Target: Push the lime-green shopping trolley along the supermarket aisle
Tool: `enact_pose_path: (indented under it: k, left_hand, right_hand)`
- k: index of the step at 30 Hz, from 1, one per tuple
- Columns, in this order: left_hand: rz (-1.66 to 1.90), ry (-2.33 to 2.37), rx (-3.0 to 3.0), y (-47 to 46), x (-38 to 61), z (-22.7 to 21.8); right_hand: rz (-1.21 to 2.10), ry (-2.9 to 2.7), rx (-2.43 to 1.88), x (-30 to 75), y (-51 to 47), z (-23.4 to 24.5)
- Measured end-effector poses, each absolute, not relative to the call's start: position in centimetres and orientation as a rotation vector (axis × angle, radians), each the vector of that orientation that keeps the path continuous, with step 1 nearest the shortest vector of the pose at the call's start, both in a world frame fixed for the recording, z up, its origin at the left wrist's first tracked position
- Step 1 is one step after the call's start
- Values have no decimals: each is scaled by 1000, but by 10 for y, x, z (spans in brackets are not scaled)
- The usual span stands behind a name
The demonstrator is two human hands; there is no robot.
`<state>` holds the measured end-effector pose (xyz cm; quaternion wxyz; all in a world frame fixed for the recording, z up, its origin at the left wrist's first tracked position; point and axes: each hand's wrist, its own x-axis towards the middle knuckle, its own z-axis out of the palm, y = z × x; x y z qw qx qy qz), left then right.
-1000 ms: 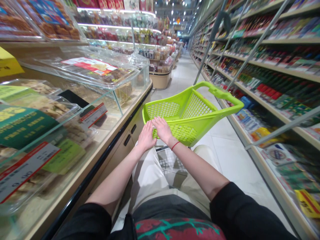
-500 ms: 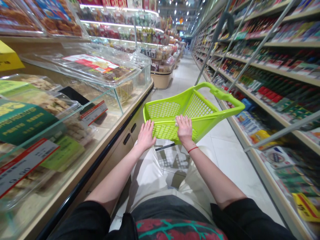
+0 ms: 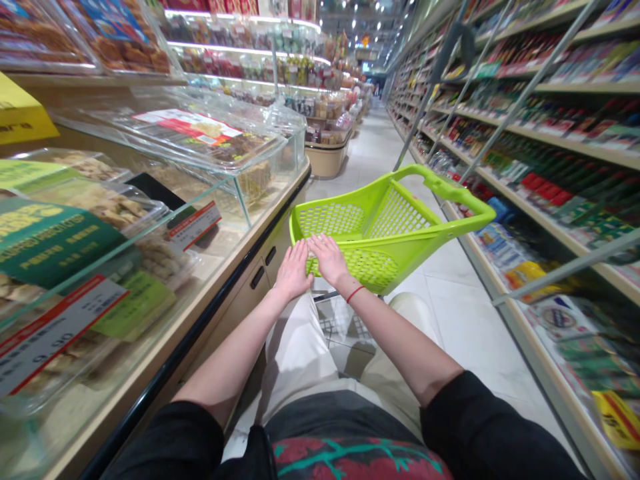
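Along a supermarket aisle, two bare hands rest on one lime-green plastic shopping cart (image 3: 330,220). Left hand (image 3: 294,272) and right hand (image 3: 329,260) lie open and palm-down on the cart's near edge, just beside each other, neither visibly clamped. One red wrist cord (image 3: 355,294) circles the right wrist. The cart stands ahead of the person, between a glass display counter (image 3: 273,180) on the left and tall retail shelving (image 3: 550,127) on the right, over a pale tile floor (image 3: 465,313). Its one curved handle (image 3: 450,190) points away to the right. Two red-edged price tags (image 3: 195,225) stand in the counter. Compared with the earlier frame, the right hand has moved inward along the edge, from well apart to beside the left hand.
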<state>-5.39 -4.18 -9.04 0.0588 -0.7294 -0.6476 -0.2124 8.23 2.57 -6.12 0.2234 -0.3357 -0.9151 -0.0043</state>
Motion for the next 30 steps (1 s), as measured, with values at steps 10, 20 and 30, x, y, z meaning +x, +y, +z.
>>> enact_pose_path:
  k: [10,20,30]
  left_hand:
    - [-555,-2068,-2145,-38,-77,-87]
    - [-578,-2084,-2193,-33,-83,-89]
    - [-560,-2071,-2181,-35,-85,-88]
  right_hand:
    - [-163,-2420,-1203,142,43,-61]
    - [-49,-2607,-1045,74,25,-47]
    - [-87,-2693,-845,73,28,-51]
